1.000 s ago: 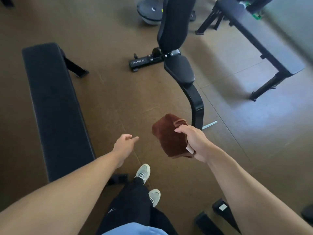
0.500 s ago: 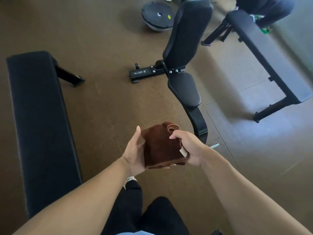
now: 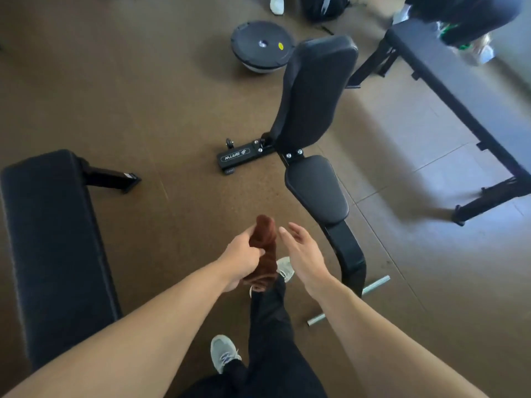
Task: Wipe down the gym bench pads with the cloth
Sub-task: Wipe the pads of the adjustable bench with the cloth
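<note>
Daylight enters from the upper right: the pale floor patch (image 3: pixel 431 156) is washed out, and the brown speckled floor (image 3: pixel 115 81) goes dim toward the left. The long black flat bench on the right (image 3: pixel 448 90) casts a soft shadow and smears with motion blur. My forearms bulge from wide-angle stretch at the bottom edges. The centre stays reasonably sharp; the top right corner is blurred.

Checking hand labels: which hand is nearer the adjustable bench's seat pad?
Right. The right hand hangs open just left of the seat pad; the left hand, gripping the brown cloth, sits farther left.
</note>
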A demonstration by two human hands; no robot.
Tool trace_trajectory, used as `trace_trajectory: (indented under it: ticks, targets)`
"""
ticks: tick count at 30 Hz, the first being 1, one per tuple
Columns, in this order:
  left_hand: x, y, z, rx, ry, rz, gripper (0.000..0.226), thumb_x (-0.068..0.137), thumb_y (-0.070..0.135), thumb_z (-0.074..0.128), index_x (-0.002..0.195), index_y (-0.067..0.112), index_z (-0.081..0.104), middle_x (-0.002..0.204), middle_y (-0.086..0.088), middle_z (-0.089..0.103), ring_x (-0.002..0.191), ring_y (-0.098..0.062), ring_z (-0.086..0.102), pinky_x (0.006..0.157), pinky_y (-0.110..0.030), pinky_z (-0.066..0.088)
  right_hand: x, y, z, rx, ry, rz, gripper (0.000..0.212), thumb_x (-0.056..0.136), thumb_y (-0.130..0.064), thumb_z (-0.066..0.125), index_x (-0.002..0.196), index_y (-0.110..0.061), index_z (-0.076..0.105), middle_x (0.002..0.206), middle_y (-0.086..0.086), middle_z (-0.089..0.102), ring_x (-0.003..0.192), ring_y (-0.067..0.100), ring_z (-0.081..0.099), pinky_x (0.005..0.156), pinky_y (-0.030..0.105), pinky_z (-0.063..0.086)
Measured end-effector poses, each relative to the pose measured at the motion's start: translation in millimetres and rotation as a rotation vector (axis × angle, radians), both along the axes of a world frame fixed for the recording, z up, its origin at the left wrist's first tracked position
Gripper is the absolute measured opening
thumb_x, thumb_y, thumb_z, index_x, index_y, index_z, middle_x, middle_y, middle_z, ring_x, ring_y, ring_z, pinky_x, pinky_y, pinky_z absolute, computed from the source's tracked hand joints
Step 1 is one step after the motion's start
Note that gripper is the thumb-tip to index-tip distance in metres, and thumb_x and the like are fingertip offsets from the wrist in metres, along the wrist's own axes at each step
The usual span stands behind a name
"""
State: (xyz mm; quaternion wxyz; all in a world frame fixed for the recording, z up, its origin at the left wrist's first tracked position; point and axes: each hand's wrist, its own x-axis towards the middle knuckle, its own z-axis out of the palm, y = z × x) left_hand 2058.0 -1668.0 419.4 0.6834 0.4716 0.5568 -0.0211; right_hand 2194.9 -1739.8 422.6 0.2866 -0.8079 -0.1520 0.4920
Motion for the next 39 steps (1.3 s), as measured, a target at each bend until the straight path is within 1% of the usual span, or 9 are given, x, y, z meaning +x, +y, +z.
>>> trace_trajectory:
  ticks: [6,12,16,20,23,26,30,35,39]
  targets:
    - [113,99,36,0.054,-0.016,-0.145,0.047,0.095,0.019,0.060,0.136,0.041,0.053,0.121,0.003,0.070,0.107,-0.021,0.068,0.099,-0.045,0.054,80,87,6,0.004,0.665,-0.469,0.080,0.071,-0.080,0.067,0.132,-0.027,0.068,0.121,0.009,0.076,0.105,0.032,0.075,0.081,0.046,0.062]
    - [210,187,72,-0.084,-0.334,-0.094,0.037,0.107,0.038,0.038,0.135,0.035,0.062,0.120,0.003,0.074,0.109,-0.018,0.071,0.076,-0.033,0.059,177,175,28,0.288,0.902,-0.739,0.070,0.090,-0.077,0.053,0.116,-0.017,0.078,0.114,0.018,0.076,0.098,0.041,0.075,0.091,0.062,0.057]
    - [247,255,75,0.166,-0.293,0.029,0.037,0.107,0.039,0.042,0.116,0.015,0.069,0.097,-0.008,0.078,0.084,-0.025,0.076,0.075,-0.046,0.063,229,240,35,0.506,0.974,-0.765,0.086,0.090,-0.083,0.041,0.141,-0.017,0.062,0.134,0.019,0.068,0.117,0.041,0.069,0.102,0.058,0.050]
    - [274,337,45,0.715,-0.063,0.246,0.020,0.096,0.039,0.054,0.096,0.024,0.067,0.085,0.005,0.074,0.078,-0.015,0.071,0.080,-0.041,0.060,290,312,45,0.728,0.818,-0.897,0.091,0.091,-0.084,0.038,0.141,-0.011,0.061,0.137,0.015,0.064,0.127,0.036,0.061,0.116,0.058,0.038]
    - [298,386,36,0.834,0.008,0.140,0.018,0.098,0.029,0.055,0.113,0.023,0.064,0.109,0.007,0.067,0.096,-0.006,0.060,0.074,-0.006,0.044,329,356,60,0.839,0.569,-0.907,0.081,0.091,-0.079,0.047,0.134,-0.013,0.065,0.117,0.016,0.068,0.109,0.035,0.065,0.109,0.060,0.045]
    - [331,422,25,0.863,0.009,-0.027,0.024,0.102,0.024,0.052,0.125,0.023,0.058,0.122,0.007,0.061,0.110,-0.008,0.054,0.082,-0.012,0.039,342,409,57,0.542,-0.041,-0.548,0.070,0.090,-0.074,0.050,0.137,-0.023,0.061,0.122,0.009,0.072,0.107,0.027,0.071,0.104,0.057,0.053]
    - [377,456,13,0.819,0.013,-0.049,0.028,0.105,0.025,0.042,0.128,0.020,0.059,0.127,0.002,0.063,0.119,-0.017,0.056,0.099,-0.034,0.045,342,464,21,-0.083,-0.687,0.092,0.058,0.097,-0.064,0.044,0.151,-0.041,0.046,0.166,-0.001,0.032,0.156,0.025,0.020,0.128,0.051,0.012]
    - [415,469,4,0.736,0.180,-0.145,0.029,0.106,0.035,0.036,0.120,0.023,0.059,0.120,0.001,0.066,0.111,-0.022,0.058,0.084,-0.033,0.040,381,482,17,-0.087,-0.590,0.059,0.031,0.090,-0.045,0.048,0.105,-0.044,0.074,0.124,-0.013,0.065,0.119,0.021,0.055,0.103,0.041,0.044]
    - [411,460,9,0.920,0.224,-0.122,0.023,0.104,0.028,0.037,0.110,0.024,0.059,0.098,0.010,0.055,0.102,-0.019,0.054,0.078,-0.034,0.038,423,479,11,0.067,-0.224,0.056,0.028,0.094,-0.039,0.053,0.090,-0.043,0.081,0.100,-0.021,0.074,0.100,0.011,0.066,0.094,0.036,0.056]
